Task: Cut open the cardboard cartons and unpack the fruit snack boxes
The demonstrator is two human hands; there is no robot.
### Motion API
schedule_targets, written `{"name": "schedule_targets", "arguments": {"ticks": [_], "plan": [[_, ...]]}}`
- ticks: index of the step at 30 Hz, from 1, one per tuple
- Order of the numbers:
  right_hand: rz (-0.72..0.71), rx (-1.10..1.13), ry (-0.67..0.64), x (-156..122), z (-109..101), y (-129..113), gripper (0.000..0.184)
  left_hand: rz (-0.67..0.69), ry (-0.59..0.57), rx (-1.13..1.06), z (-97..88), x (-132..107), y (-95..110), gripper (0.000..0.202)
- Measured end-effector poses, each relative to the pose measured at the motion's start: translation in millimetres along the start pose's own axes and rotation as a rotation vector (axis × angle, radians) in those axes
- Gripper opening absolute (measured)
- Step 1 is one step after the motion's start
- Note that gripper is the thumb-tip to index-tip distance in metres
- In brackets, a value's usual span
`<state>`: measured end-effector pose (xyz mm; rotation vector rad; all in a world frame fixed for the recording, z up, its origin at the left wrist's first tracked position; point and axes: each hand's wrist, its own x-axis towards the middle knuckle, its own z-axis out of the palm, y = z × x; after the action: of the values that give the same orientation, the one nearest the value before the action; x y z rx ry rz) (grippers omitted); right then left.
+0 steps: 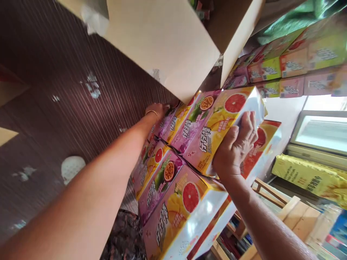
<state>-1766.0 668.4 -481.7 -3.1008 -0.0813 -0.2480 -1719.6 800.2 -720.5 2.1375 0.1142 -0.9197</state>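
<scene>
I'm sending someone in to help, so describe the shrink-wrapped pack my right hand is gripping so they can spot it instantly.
Start at the big pale cardboard box overhead. Just under its corner lies a stack of pink and yellow fruit-printed packs; the upper pack, held between the left hand and right hand, is the one. Unlike the lower pack beneath, its glossy wrapped end points toward the white freezer.

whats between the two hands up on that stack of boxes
In the head view, a row of fruit-printed boxes spans the gap: the left hand presses its far end, the right hand grips the near end.
</scene>
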Motion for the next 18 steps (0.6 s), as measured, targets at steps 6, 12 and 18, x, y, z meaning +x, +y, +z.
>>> {"name": "schedule_targets", "arguments": {"ticks": [6, 12, 18], "plan": [[-0.001, -0.009, -0.022, -2, 1, -2, 0.05, 0.076, -0.235, 0.166, 27.2, -81, -53, 0.051], [-0.045, -0.018, 0.004, -1, 1, -2, 0.054, -0.044, -0.042, 0.102, -11.6, -23, -73, 0.063], [-0.144, -0.052, 0.028, -1, -1, 16, 0.049, -0.004, -0.195, -0.026, 47.8, 13, -51, 0.052]]}}
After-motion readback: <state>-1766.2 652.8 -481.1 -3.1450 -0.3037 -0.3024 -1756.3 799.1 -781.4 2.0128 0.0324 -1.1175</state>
